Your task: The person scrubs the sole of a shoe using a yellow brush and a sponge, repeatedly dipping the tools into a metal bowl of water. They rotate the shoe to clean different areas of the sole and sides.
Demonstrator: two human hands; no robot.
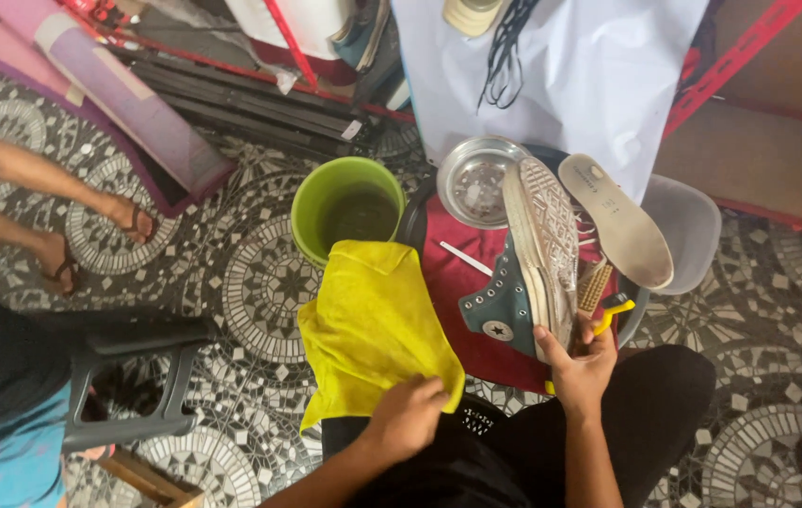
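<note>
Yellow cloth (370, 325) and teal sneaker (525, 282) in hand.
Left hand (408, 417) pinches the cloth's edge; right hand (578, 365) grasps the sneaker's heel.

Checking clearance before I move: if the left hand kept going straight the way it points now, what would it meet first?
The left hand points up and a little right, gripping the yellow cloth. Straight on, it would cross more cloth, then probably the red mat beside the teal sneaker; depth is hard to judge.

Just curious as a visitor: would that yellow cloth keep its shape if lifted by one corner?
Probably not. The yellow cloth drapes and creases under the left hand, so it likely hangs floppy. It looks thin, so probably light, unless dampened from the green bucket.
</note>
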